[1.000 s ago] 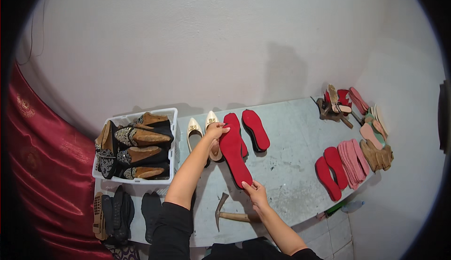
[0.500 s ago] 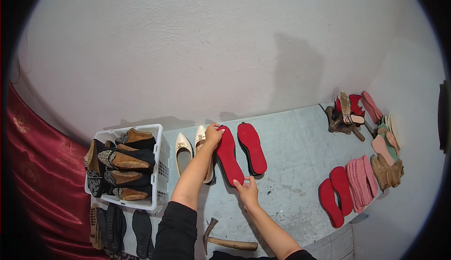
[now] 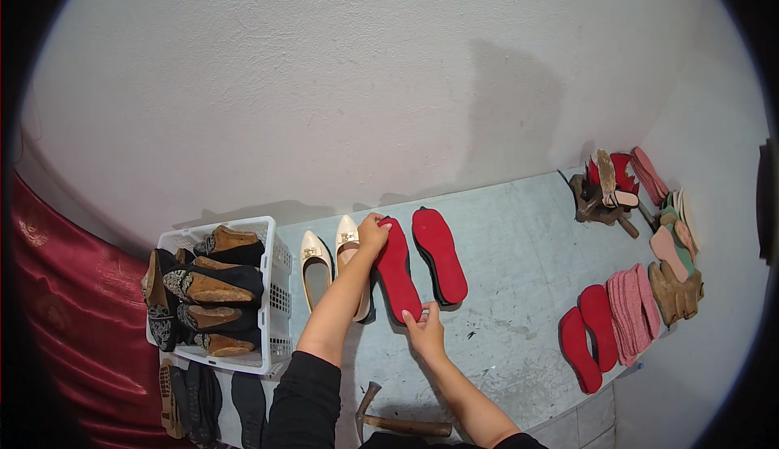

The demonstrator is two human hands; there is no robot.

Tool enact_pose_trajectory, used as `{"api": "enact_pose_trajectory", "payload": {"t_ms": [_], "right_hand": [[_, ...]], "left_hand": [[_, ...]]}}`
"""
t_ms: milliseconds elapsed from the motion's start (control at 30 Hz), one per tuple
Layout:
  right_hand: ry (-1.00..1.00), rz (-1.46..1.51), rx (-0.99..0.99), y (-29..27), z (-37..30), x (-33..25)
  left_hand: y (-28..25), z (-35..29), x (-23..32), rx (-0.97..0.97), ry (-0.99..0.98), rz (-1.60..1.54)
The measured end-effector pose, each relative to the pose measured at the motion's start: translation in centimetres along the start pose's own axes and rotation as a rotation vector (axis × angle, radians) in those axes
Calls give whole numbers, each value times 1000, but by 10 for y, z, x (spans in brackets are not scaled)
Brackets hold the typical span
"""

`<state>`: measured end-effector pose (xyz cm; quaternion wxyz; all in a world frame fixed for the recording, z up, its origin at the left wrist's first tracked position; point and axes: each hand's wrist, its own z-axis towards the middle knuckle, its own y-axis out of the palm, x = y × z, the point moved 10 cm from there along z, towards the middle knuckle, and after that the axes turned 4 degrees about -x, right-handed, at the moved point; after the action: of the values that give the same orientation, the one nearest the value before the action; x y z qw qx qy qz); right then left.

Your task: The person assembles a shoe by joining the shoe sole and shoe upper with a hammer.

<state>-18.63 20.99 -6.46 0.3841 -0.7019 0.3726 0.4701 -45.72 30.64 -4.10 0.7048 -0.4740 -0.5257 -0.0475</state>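
A red insole (image 3: 397, 266) lies lengthwise on a black sole in the middle of the table. My left hand (image 3: 373, 234) grips its far end, thumb on the red face. At its near end, my right hand (image 3: 425, 333) pinches the edge between thumb and fingers. To the right, another red insole (image 3: 440, 256) rests on a black sole, apart from both hands. Left of my left hand stand two cream pointed flats with bows, one cream shoe (image 3: 312, 248) in fuller view and the other cream shoe (image 3: 348, 230) partly hidden by my left forearm.
A white basket (image 3: 280, 303) of black shoes stands left, with dark soles (image 3: 248, 404) before it. Near the front edge lies a hammer (image 3: 406, 425). Red insoles (image 3: 596, 319), pink insoles (image 3: 629, 311) and brown pieces (image 3: 673, 293) lie right; tools and scraps (image 3: 604, 193) sit farther back.
The view has shifted slightly. Both hands keep their hold at the two ends of the red insole, with little visible movement.
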Motion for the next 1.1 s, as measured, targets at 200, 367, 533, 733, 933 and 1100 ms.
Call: {"api": "enact_pose_trajectory", "payload": {"t_ms": [200,367,533,733,933,1100], "right_hand": [[-19,92,-26,1,9,10],[-24,-24,-2,-3,6,0],[8,57,19,-1,-6,-5],[-21,33,7,-11,-29,19],[-21,81,77,-45,-105,42],[34,51,170,-85,-190,69]], "left_hand": [[5,-4,12,39,90,111],[9,-2,8,-32,122,114],[-20,-18,0,168,209,125],[-51,-88,29,214,294,-142],[-71,-214,36,-77,250,-414],[-75,-305,22,-251,251,-450]]}}
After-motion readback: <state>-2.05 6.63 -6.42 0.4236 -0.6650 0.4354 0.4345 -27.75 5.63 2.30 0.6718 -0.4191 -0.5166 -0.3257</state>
